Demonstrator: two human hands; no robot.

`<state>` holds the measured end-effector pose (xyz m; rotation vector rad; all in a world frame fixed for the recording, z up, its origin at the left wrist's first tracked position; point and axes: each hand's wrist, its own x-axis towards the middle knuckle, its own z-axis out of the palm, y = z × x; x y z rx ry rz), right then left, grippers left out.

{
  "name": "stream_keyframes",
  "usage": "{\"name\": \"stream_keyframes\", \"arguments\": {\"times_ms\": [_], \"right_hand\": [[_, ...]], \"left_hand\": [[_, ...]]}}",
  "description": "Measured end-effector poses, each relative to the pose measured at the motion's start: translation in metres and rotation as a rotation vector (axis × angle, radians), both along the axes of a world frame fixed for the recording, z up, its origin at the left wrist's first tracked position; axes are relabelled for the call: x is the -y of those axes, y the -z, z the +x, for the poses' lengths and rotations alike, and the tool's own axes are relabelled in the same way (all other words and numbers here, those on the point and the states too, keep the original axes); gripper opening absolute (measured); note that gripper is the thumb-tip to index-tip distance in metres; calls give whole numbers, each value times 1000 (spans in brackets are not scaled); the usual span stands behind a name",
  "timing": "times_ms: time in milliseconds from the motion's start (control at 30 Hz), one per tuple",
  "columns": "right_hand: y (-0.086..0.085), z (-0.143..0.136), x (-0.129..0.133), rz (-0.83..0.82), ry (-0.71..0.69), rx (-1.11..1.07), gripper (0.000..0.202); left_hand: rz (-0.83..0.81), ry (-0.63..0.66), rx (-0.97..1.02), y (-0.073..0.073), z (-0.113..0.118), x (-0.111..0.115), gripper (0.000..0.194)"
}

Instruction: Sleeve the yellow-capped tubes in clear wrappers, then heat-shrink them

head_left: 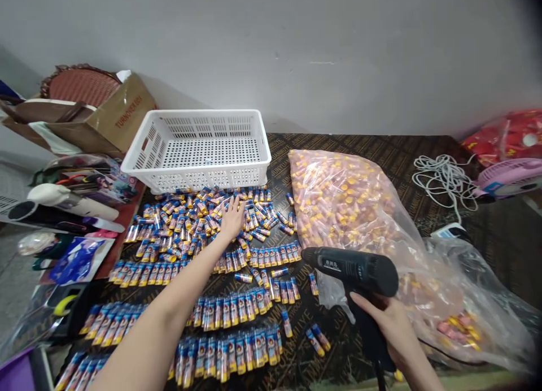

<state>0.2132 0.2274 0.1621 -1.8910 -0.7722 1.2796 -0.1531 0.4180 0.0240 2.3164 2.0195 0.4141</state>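
Note:
Many small blue and yellow tubes (227, 357) lie on a dark patterned table, some in neat rows near the front, others heaped loosely in front of the white basket. Over the heap, my left hand (232, 217) reaches with its fingers spread, resting on or just above the tubes. My right hand (387, 317) grips the handle of a black heat gun (351, 266), whose nozzle points left toward the end of a short row. Beneath and behind the gun lies a large clear bag (342, 196) full of pink and yellow pieces.
The white basket (203, 173) stands against the wall. At left are a cardboard box (122, 111), bottles (71, 201) and a black tape dispenser (71, 312). On the right are a coiled white cable (444, 179), a pink fan (510, 176) and a red bag (508, 137).

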Motion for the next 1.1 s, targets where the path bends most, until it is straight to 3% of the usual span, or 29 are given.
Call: {"name": "stream_keyframes", "arguments": {"times_ms": [133,300,433,533,600,700,867,967,1100], "right_hand": [[8,-17,-6,-2,-121,16,42],[16,-49,-13,22,-252,-64,41],[21,-80,-17,48,-353,-93,42],[20,-91,-17,63,-406,-113,42],[18,-86,-15,68,-396,-98,42],[13,-63,-11,65,-301,-39,43],[8,-21,-9,108,-83,138,44],[8,-14,-7,89,-95,162,42],[13,-31,-5,34,-184,15,40]], "left_hand": [[-128,-75,-19,-5,-14,25,38],[-285,-135,-34,-2,-24,55,25],[-414,-200,1,10,-11,61,21],[-500,-304,29,23,7,55,39],[-537,-367,50,29,17,50,46],[-566,-430,79,33,23,44,43],[-507,-468,71,20,8,40,35],[-420,-427,54,7,-10,42,35],[-312,-399,62,-8,-35,50,30]]}}
